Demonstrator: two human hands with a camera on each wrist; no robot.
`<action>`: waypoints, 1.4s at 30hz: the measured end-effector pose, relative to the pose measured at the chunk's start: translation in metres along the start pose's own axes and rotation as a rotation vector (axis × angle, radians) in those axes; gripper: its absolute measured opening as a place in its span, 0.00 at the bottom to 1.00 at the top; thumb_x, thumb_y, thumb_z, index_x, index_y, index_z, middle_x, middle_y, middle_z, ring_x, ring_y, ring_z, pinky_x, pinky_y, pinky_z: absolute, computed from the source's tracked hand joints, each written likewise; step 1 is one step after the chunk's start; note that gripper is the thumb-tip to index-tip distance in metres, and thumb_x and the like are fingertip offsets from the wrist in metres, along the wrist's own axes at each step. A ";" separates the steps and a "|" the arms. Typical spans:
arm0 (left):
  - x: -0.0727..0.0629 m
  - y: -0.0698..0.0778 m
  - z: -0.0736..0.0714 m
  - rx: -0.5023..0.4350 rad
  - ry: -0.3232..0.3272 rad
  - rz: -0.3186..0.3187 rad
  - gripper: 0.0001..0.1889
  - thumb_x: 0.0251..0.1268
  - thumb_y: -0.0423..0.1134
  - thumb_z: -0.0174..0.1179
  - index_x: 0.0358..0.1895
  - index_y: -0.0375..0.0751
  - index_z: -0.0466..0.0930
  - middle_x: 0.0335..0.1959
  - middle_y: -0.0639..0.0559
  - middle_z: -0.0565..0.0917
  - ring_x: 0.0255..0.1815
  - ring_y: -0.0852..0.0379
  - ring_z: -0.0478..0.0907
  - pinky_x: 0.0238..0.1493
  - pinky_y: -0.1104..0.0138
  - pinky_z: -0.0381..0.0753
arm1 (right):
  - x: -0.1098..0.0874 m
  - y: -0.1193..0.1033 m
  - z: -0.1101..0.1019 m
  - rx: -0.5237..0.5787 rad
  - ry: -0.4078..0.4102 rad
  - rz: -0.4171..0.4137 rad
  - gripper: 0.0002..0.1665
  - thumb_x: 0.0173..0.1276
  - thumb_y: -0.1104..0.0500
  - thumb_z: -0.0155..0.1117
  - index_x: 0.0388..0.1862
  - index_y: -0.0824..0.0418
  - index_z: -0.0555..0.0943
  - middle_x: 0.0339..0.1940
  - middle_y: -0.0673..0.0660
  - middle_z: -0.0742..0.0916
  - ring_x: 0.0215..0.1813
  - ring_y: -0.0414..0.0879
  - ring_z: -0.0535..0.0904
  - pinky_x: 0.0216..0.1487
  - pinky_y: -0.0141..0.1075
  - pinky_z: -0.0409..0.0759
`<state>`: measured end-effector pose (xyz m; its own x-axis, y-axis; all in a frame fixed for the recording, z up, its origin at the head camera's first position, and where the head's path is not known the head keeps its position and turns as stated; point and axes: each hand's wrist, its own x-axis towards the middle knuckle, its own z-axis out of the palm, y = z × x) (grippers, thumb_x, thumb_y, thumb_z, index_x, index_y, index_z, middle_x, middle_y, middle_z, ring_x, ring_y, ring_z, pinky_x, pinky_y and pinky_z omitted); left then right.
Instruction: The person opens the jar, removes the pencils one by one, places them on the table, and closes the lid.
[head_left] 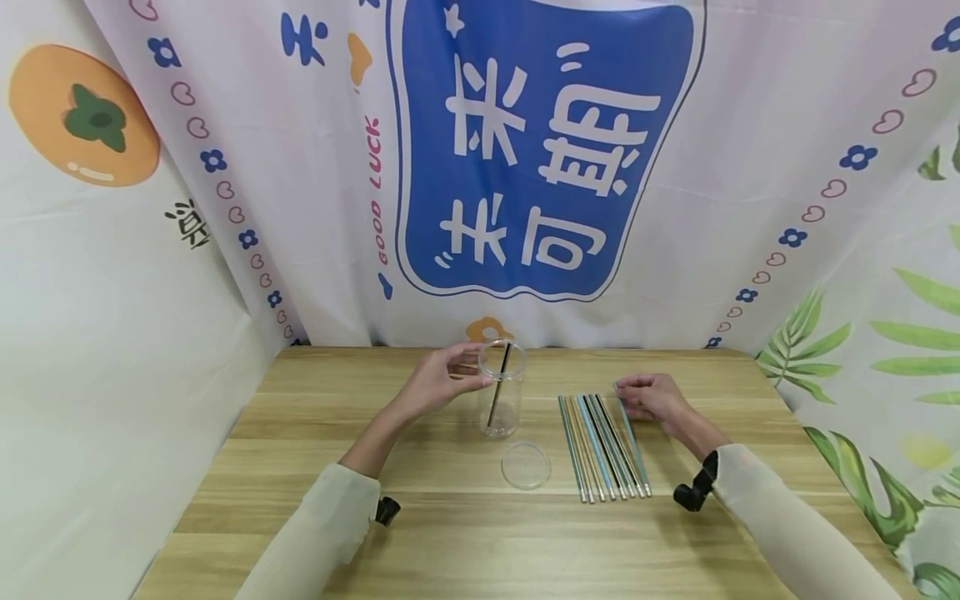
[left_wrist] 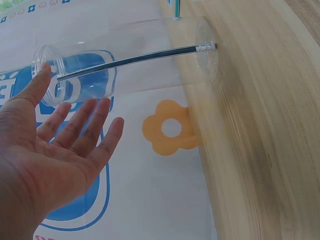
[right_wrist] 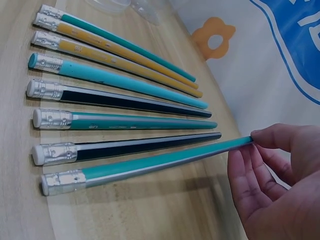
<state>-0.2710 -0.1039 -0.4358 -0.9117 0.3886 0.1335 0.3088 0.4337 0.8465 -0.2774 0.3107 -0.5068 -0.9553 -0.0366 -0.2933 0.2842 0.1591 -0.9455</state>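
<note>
A clear plastic jar (head_left: 510, 404) stands upright with a dark pencil (left_wrist: 130, 61) leaning inside, eraser end down. Beside its rim is my left hand (head_left: 442, 382); the thumb touches the rim and the fingers lie loosely extended next to the wall, as the left wrist view (left_wrist: 60, 160) of that hand shows. My right hand (head_left: 656, 398) pinches the far end of a green and silver pencil (right_wrist: 165, 162) between thumb and fingers, its eraser end pointing toward me. To its left lies a row of several green, yellow, blue and black pencils (head_left: 600, 446).
A round clear lid (head_left: 526, 466) lies flat on the wooden table (head_left: 450, 542), just in front of the jar. Behind the table's far edge hangs a printed cloth (head_left: 337, 250). More patterned cloth (head_left: 847, 275) flanks the right side.
</note>
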 end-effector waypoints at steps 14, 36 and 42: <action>0.001 0.001 0.000 -0.004 -0.001 -0.011 0.33 0.67 0.47 0.76 0.73 0.44 0.78 0.60 0.45 0.88 0.59 0.46 0.87 0.59 0.53 0.88 | 0.005 0.003 0.010 -0.084 0.055 0.004 0.17 0.73 0.68 0.70 0.57 0.75 0.83 0.36 0.52 0.91 0.34 0.40 0.87 0.40 0.34 0.91; 0.001 0.000 0.000 -0.006 -0.001 0.006 0.34 0.67 0.47 0.76 0.73 0.41 0.77 0.60 0.44 0.87 0.59 0.44 0.87 0.60 0.50 0.88 | 0.010 0.011 0.021 -0.260 0.132 -0.055 0.12 0.70 0.67 0.72 0.49 0.73 0.87 0.41 0.60 0.92 0.30 0.39 0.86 0.32 0.30 0.88; 0.001 -0.001 0.000 -0.001 0.001 0.009 0.34 0.67 0.47 0.76 0.73 0.41 0.77 0.61 0.44 0.87 0.59 0.44 0.87 0.60 0.51 0.88 | 0.007 0.011 0.023 -0.300 0.141 -0.084 0.12 0.70 0.67 0.73 0.49 0.73 0.87 0.42 0.63 0.92 0.31 0.40 0.87 0.33 0.31 0.89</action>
<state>-0.2726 -0.1038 -0.4364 -0.9091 0.3916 0.1418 0.3169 0.4296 0.8456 -0.2789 0.2895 -0.5227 -0.9822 0.0715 -0.1735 0.1871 0.4453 -0.8756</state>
